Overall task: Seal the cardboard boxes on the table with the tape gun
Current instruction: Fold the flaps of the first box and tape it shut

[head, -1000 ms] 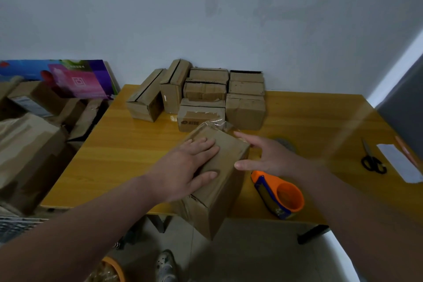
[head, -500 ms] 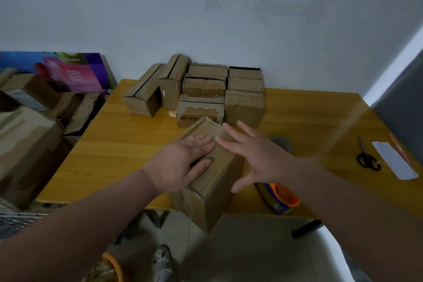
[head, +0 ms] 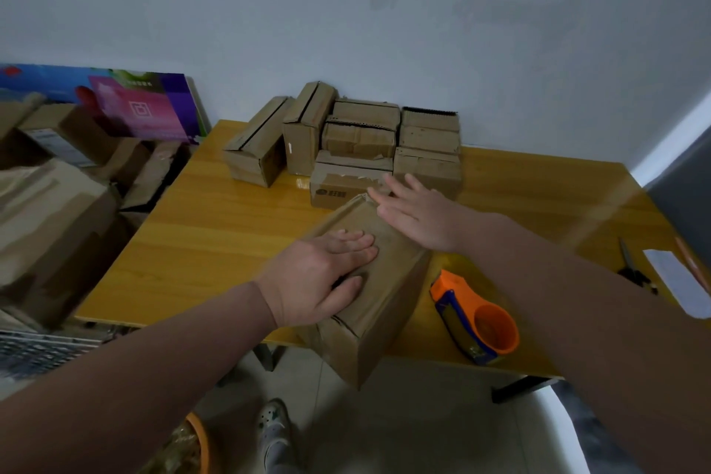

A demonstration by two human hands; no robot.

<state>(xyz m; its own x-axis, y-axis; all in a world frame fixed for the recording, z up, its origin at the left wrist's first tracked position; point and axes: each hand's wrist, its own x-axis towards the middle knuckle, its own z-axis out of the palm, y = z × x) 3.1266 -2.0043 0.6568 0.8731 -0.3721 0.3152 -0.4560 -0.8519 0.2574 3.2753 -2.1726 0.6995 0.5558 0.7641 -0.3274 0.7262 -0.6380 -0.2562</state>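
box [head: 379, 283]: long axis points away, toward the stacked boxes [head: 427, 169]
left hand [head: 321, 277]: flat on its top (fingers straight)
right hand [head: 417, 217]: open, fingers over its far end

Scissors [head: 631, 270] beside white paper slip [head: 674, 277] — colourful board [head: 146, 108] against wall.

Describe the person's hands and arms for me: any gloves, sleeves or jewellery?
The left hand and right hand are ungloved, with no rings visible. Neither wrist carries a watch or band, and no sleeve shows on either forearm within the frame.
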